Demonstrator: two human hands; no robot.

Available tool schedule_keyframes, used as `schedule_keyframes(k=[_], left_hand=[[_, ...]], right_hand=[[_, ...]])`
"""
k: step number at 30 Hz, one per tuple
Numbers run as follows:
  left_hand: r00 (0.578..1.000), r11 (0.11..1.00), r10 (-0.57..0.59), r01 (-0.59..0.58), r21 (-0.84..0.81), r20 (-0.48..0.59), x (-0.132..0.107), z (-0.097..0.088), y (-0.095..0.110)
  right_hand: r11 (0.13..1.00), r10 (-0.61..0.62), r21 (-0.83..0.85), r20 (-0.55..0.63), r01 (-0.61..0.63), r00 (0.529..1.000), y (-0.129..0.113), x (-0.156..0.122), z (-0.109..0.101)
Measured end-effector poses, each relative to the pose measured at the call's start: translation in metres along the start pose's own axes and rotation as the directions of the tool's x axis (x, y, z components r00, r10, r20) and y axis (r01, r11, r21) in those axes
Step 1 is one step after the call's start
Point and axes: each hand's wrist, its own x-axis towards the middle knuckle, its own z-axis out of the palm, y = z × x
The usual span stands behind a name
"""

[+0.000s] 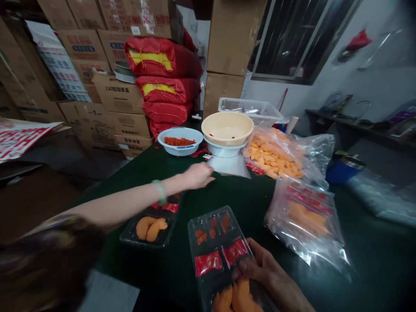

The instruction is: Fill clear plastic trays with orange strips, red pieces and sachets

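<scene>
My left hand [198, 175] reaches across the dark green table [240, 195], fingers pinched together at the corner of a white scale [229, 164]; what they pinch is hidden. A green bracelet sits on that wrist. My right hand [260, 268] grips the near edge of a clear plastic tray [217, 247] holding two red sachets, small red pieces and orange food pieces. A black tray [151, 227] with orange pieces and red sachets lies under my left forearm.
A cream bowl [227, 128] sits on the scale, beside a white bowl of red bits [180, 141]. An open bag of orange pieces [276, 158], a bag of packed trays [305, 216], a white basket [248, 110], red sacks [162, 82] and cartons surround the table.
</scene>
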Motion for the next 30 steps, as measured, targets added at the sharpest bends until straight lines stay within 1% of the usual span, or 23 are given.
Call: schedule_keyframes(k=[2, 3, 5, 6, 8, 11, 13, 15, 17, 20, 23, 26, 28, 30], left_hand=[[0.99, 0.989, 0.124, -0.128, 0.072, 0.061, 0.051, 0.039, 0.016], [0.983, 0.98, 0.164, -0.172, 0.105, 0.08, 0.071, 0.056, 0.02], [0.969, 0.96, 0.214, -0.232, 0.156, 0.123, 0.099, 0.081, 0.019], [0.962, 0.951, 0.231, -0.255, 0.176, 0.146, 0.108, 0.088, 0.015], [0.95, 0.935, 0.25, -0.286, 0.209, 0.185, 0.12, 0.093, 0.006], [0.957, 0.926, 0.224, -0.268, 0.266, 0.183, 0.132, 0.087, -0.005], [0.972, 0.926, 0.179, -0.219, 0.308, 0.154, 0.14, 0.082, -0.008], [0.98, 0.925, 0.145, -0.182, 0.333, 0.134, 0.147, 0.081, -0.01], [0.977, 0.923, 0.155, -0.195, 0.332, 0.143, 0.15, 0.08, -0.01], [0.947, 0.908, 0.249, -0.3, 0.292, 0.202, 0.145, 0.077, -0.009], [0.892, 0.879, 0.353, -0.42, 0.226, 0.283, 0.121, 0.07, -0.004], [0.829, 0.854, 0.424, -0.5, 0.142, 0.365, 0.078, 0.066, 0.005], [0.789, 0.844, 0.453, -0.529, 0.083, 0.415, 0.044, 0.067, 0.012], [0.746, 0.829, 0.49, -0.559, 0.025, 0.451, 0.011, 0.07, 0.018]], right_hand=[[1.0, -0.006, 0.02, -0.009, 0.006, 1.0, -0.002, -0.001, -0.001], [0.999, -0.012, 0.041, -0.007, 0.013, 1.0, -0.001, -0.001, -0.004], [0.996, -0.02, 0.084, 0.01, 0.019, 1.0, 0.001, -0.001, -0.012], [0.996, -0.018, 0.093, 0.026, 0.016, 1.0, 0.004, 0.0, -0.018], [0.996, -0.017, 0.093, 0.042, 0.013, 0.999, 0.012, 0.002, -0.029], [0.994, 0.004, 0.109, 0.046, -0.009, 0.999, 0.02, 0.006, -0.039], [0.99, 0.007, 0.141, 0.052, -0.014, 0.999, 0.019, 0.008, -0.037], [0.987, -0.003, 0.163, 0.039, -0.004, 0.999, 0.014, 0.009, -0.032], [0.985, -0.027, 0.171, -0.005, 0.027, 1.0, 0.007, 0.01, -0.025], [0.978, -0.062, 0.198, -0.045, 0.07, 0.997, 0.0, 0.014, -0.019], [0.964, -0.049, 0.261, -0.021, 0.053, 0.999, 0.0, 0.019, -0.017], [0.957, -0.01, 0.291, 0.005, 0.008, 1.0, 0.004, 0.018, -0.015], [0.959, 0.033, 0.28, 0.013, -0.035, 0.999, 0.01, 0.011, -0.015], [0.963, 0.077, 0.26, -0.004, -0.074, 0.997, 0.015, 0.0, -0.016]])
